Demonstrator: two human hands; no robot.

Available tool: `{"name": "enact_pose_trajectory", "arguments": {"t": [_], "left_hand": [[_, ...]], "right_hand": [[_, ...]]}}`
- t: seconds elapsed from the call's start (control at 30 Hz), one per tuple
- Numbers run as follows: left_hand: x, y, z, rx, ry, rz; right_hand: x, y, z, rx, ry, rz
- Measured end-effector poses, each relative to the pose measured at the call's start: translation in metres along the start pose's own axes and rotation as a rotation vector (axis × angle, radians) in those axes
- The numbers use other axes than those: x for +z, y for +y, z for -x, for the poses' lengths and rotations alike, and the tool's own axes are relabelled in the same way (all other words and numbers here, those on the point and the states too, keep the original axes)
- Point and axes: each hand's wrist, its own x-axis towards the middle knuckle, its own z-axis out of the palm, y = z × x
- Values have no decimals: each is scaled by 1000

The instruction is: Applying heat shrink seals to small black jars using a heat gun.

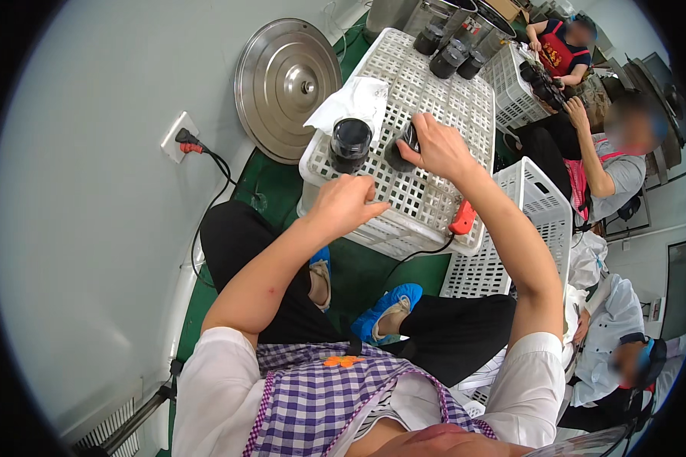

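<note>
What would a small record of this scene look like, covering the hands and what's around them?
Right hand: gripping a dark jar
Left hand: fingers curled, near a second dark jar
Surface: white perforated crate
Also on it: white sheet, red corded tool, far jars
By the wall: round metal lid

white short sleeves (225, 385), a purple-checked apron (312, 411) with an orange flower (343, 362), black trousers (457, 327) and blue shoe covers (367, 320) are worn.

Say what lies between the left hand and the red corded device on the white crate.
Nothing but the bare lattice top of the white crate separates the left hand from the red corded device, in the head view.
</note>
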Motion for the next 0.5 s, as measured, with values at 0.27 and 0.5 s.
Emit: {"name": "enact_pose_trajectory", "arguments": {"t": [0.27,0.5], "left_hand": [[-7,2,-7,84,-127,197],[20,13,-5,268,-275,76]], "right_hand": [[28,6,-32,-34,52,-37],[-4,6,-35,28,-78,-58]]}}
